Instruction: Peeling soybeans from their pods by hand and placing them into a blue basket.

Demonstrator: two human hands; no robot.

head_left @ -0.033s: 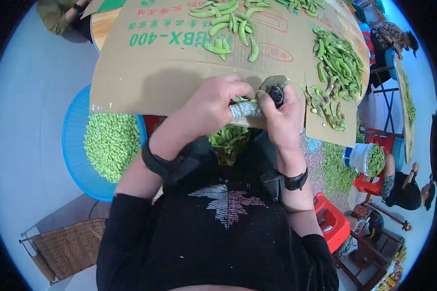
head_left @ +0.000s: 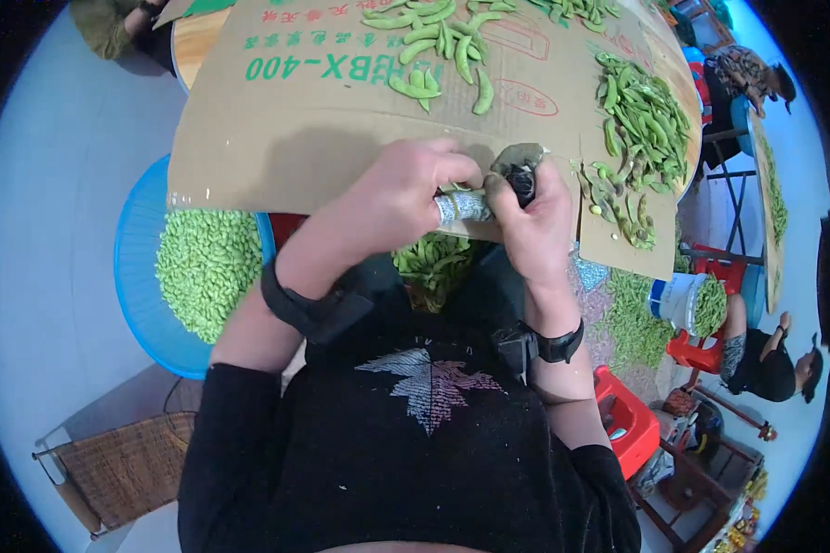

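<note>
My left hand (head_left: 413, 189) is closed above the near edge of the cardboard, fingers pinched around a sliver of green bean pod (head_left: 454, 190), mostly hidden. A pale, speckled wrap (head_left: 464, 206) with a yellow band spans the gap between my hands. My right hand (head_left: 539, 214) is curled closed at its other end, the thumb tip darkened. Black and brownish-green material (head_left: 523, 175) shows between its fingers; what it grips is unclear. Whole green pods (head_left: 433, 46) lie on the cardboard (head_left: 277, 152) beyond my hands.
A blue basin (head_left: 129, 304) of shelled green beans (head_left: 207, 272) stands to the left. A larger pod heap (head_left: 650, 115) and discarded bits (head_left: 632, 217) lie right. More green pods or hulls (head_left: 433, 258) sit below my hands. A red stool (head_left: 627, 424) and a seated person (head_left: 770, 364) are at right.
My hands keep almost the same pose. The green sliver between them shows less, and my left forearm has shifted slightly left.
</note>
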